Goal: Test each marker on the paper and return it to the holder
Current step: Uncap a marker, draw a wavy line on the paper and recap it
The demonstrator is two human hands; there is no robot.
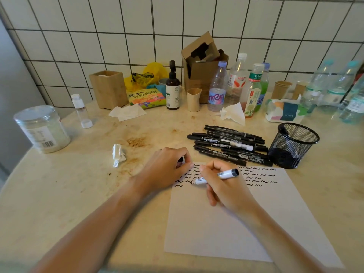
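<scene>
A white sheet of paper (226,229) lies on the counter, its top rows filled with black squiggles. My right hand (222,186) grips a white marker (226,173) with a black end, its tip touching the paper at the left of the lowest rows. My left hand (167,168) rests on the paper's top left corner with fingers curled round a small black cap (181,159). Several black markers (228,146) lie in a pile beyond the paper. The black mesh holder (293,144) stands upright to the right of the pile, looking empty.
A crumpled tissue (118,155) lies left of my left hand. A plastic jar (42,129) sits at the far left. Bottles (236,85), paper cups, a cardboard box (202,67), a wooden box (108,89) and a tissue pack (285,112) line the back by the tiled wall.
</scene>
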